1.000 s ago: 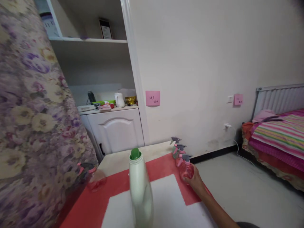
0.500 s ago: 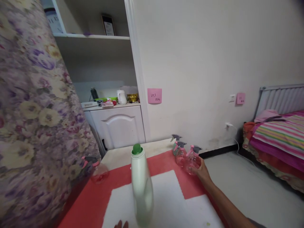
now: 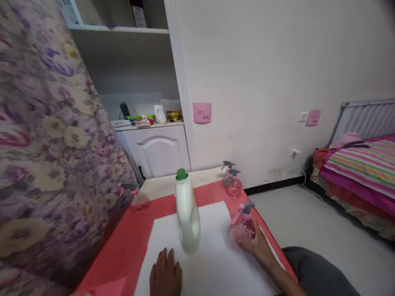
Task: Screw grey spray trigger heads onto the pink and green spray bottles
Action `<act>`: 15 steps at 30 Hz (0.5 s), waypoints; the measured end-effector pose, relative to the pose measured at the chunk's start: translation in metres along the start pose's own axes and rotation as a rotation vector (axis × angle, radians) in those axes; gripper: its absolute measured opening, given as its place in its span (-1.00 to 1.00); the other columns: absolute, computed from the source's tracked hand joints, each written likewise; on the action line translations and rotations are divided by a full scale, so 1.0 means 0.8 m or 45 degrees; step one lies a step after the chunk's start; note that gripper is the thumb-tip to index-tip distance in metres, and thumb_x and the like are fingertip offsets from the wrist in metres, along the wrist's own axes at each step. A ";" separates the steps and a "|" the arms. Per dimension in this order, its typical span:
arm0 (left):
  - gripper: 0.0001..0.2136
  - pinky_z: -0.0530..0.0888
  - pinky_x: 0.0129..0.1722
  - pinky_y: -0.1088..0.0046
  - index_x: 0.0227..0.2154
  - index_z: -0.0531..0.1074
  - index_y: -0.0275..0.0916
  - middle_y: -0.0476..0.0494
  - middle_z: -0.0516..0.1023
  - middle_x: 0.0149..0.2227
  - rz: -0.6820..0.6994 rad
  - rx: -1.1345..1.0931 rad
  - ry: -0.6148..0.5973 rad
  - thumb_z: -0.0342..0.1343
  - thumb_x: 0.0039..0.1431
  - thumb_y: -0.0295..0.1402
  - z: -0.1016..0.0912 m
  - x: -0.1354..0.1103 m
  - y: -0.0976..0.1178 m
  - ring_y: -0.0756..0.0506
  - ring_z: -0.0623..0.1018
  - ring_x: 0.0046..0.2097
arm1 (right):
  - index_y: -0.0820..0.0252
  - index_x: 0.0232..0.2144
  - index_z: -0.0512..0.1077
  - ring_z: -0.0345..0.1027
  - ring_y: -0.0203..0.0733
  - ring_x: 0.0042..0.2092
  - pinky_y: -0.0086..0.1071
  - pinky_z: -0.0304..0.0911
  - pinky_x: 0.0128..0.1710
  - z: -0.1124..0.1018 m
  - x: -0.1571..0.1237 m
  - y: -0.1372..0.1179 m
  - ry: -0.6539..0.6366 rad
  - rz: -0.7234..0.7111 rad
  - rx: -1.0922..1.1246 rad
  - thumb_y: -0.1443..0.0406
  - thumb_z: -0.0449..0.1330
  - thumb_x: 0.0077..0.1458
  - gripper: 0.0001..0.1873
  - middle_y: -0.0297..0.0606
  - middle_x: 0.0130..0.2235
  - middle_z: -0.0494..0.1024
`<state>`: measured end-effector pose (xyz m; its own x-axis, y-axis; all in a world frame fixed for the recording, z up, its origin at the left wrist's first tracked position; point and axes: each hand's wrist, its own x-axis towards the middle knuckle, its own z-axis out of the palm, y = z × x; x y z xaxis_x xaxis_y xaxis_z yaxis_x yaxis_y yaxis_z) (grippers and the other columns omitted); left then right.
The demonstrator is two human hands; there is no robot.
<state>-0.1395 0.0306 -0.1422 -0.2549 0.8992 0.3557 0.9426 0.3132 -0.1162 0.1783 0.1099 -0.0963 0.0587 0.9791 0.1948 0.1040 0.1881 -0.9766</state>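
My right hand (image 3: pixel 253 243) is wrapped round a pink spray bottle (image 3: pixel 241 227) with a grey trigger head, standing on the white mat (image 3: pixel 210 263). My left hand (image 3: pixel 166 274) lies flat on that mat, fingers stretched out, holding nothing, just in front of a tall white bottle with a green cap (image 3: pixel 186 213). Two more spray bottles (image 3: pixel 232 181) stand at the table's far right corner. Another pink spray bottle (image 3: pixel 135 199) sits at the left by the curtain.
The table carries a red mat (image 3: pixel 129 242) under the white one. A flowered curtain (image 3: pixel 46 144) hangs close on the left. Behind stand a white cabinet (image 3: pixel 157 148) with a jug and clutter, a wall with pink notes, and a bed (image 3: pixel 358 172) at right.
My right hand has brought the pink spray bottle from the far right corner back onto the white mat. My left hand has come into view, flat on the mat. The view tilted down.
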 end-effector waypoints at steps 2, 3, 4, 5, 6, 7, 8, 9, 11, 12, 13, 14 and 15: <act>-0.57 0.28 0.20 0.14 0.10 0.39 -0.35 -0.32 0.41 0.20 0.031 -0.030 0.045 -0.19 0.25 -0.38 -0.003 -0.002 0.001 -0.23 0.37 0.23 | 0.15 0.07 0.24 0.46 0.12 -0.03 -0.05 0.37 -0.01 0.030 -0.041 -0.007 -0.025 -0.024 -0.015 0.28 0.35 -0.29 -0.21 -0.10 -0.03 0.54; -0.58 0.30 0.19 0.13 0.09 0.40 -0.36 -0.34 0.42 0.18 0.038 -0.042 0.067 -0.18 0.26 -0.39 -0.005 -0.003 0.001 -0.24 0.38 0.22 | 0.13 0.08 0.22 0.45 0.12 -0.01 -0.07 0.37 0.01 0.045 -0.058 -0.011 -0.128 -0.061 0.000 0.32 0.35 -0.31 -0.18 -0.11 -0.01 0.53; -0.58 0.31 0.18 0.12 0.08 0.40 -0.37 -0.36 0.43 0.18 0.044 -0.055 0.084 -0.18 0.26 -0.39 -0.006 -0.003 0.001 -0.25 0.38 0.22 | 0.12 0.07 0.22 0.47 0.09 -0.03 -0.08 0.38 -0.01 0.058 -0.073 -0.015 -0.146 -0.081 0.015 0.33 0.33 -0.26 -0.23 -0.13 -0.04 0.54; -0.59 0.31 0.18 0.12 0.08 0.40 -0.37 -0.37 0.43 0.17 0.052 -0.070 0.094 -0.18 0.25 -0.39 -0.007 -0.004 0.001 -0.25 0.39 0.21 | 0.10 0.07 0.21 0.48 0.07 -0.04 -0.08 0.38 0.00 0.069 -0.085 -0.018 -0.167 -0.103 0.024 0.34 0.32 -0.24 -0.24 -0.14 -0.04 0.55; -0.59 0.32 0.17 0.11 0.07 0.40 -0.38 -0.38 0.43 0.17 0.053 -0.088 0.098 -0.17 0.25 -0.39 -0.008 -0.005 0.001 -0.25 0.39 0.21 | 0.10 0.07 0.20 0.48 0.06 -0.05 -0.09 0.39 0.00 0.078 -0.094 -0.021 -0.206 -0.124 0.035 0.34 0.31 -0.20 -0.26 -0.14 -0.04 0.55; -0.59 0.32 0.17 0.10 0.07 0.40 -0.38 -0.39 0.43 0.17 0.051 -0.110 0.097 -0.16 0.25 -0.39 -0.009 -0.006 0.001 -0.26 0.39 0.21 | 0.10 0.08 0.19 0.49 0.05 -0.05 -0.10 0.40 -0.01 0.085 -0.101 -0.023 -0.231 -0.142 0.044 0.34 0.29 -0.16 -0.29 -0.14 -0.04 0.55; -0.59 0.32 0.17 0.09 0.07 0.40 -0.38 -0.40 0.43 0.17 0.038 -0.136 0.094 -0.16 0.25 -0.39 -0.009 -0.007 0.001 -0.26 0.38 0.22 | 0.10 0.09 0.18 0.49 0.04 -0.04 -0.10 0.40 0.00 0.090 -0.105 -0.023 -0.251 -0.163 0.050 0.35 0.28 -0.13 -0.30 -0.13 -0.03 0.54; -0.59 0.32 0.18 0.08 0.08 0.39 -0.38 -0.41 0.42 0.17 0.025 -0.170 0.089 -0.16 0.25 -0.39 -0.009 -0.007 0.001 -0.27 0.38 0.22 | 0.11 0.09 0.18 0.48 0.04 -0.02 -0.11 0.40 0.01 0.094 -0.108 -0.023 -0.256 -0.187 0.054 0.36 0.27 -0.12 -0.31 -0.12 -0.01 0.54; -0.59 0.29 0.19 0.02 0.07 0.39 -0.40 -0.44 0.41 0.18 -0.009 -0.296 0.086 -0.15 0.24 -0.39 -0.009 -0.007 0.000 -0.30 0.37 0.23 | 0.12 0.10 0.20 0.45 0.06 0.03 -0.12 0.37 0.06 0.099 -0.112 -0.019 -0.228 -0.237 0.045 0.37 0.26 -0.16 -0.29 -0.11 0.02 0.51; -0.58 0.27 0.20 -0.02 0.07 0.40 -0.42 -0.46 0.40 0.18 -0.022 -0.372 0.087 -0.15 0.23 -0.38 -0.008 -0.007 -0.001 -0.32 0.36 0.23 | 0.13 0.10 0.22 0.43 0.07 0.05 -0.13 0.34 0.09 0.101 -0.113 -0.016 -0.203 -0.254 0.034 0.37 0.27 -0.19 -0.27 -0.11 0.03 0.50; -0.58 0.25 0.21 -0.06 0.06 0.40 -0.43 -0.48 0.39 0.19 -0.030 -0.446 0.088 -0.15 0.23 -0.36 -0.007 -0.006 -0.003 -0.35 0.35 0.24 | 0.13 0.09 0.23 0.41 0.08 0.07 -0.14 0.33 0.11 0.102 -0.113 -0.012 -0.178 -0.260 0.018 0.37 0.27 -0.22 -0.26 -0.11 0.04 0.49; -0.57 0.24 0.21 -0.08 0.05 0.41 -0.44 -0.49 0.39 0.19 -0.035 -0.510 0.086 -0.15 0.22 -0.35 -0.006 -0.005 -0.005 -0.37 0.34 0.24 | 0.12 0.09 0.24 0.40 0.08 0.08 -0.15 0.31 0.13 0.102 -0.114 -0.008 -0.166 -0.259 0.001 0.37 0.27 -0.23 -0.25 -0.12 0.04 0.49; -0.57 0.25 0.21 -0.09 0.03 0.43 -0.44 -0.50 0.40 0.18 -0.037 -0.561 0.084 -0.14 0.21 -0.34 -0.007 -0.005 -0.007 -0.38 0.34 0.24 | 0.12 0.10 0.23 0.40 0.07 0.08 -0.15 0.31 0.13 0.103 -0.115 -0.004 -0.160 -0.253 -0.010 0.37 0.27 -0.22 -0.25 -0.13 0.04 0.49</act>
<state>-0.1429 0.0234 -0.1381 -0.2815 0.8662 0.4129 0.9410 0.1649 0.2955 0.0910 0.0255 -0.1184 -0.0880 0.9248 0.3700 0.1088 0.3782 -0.9193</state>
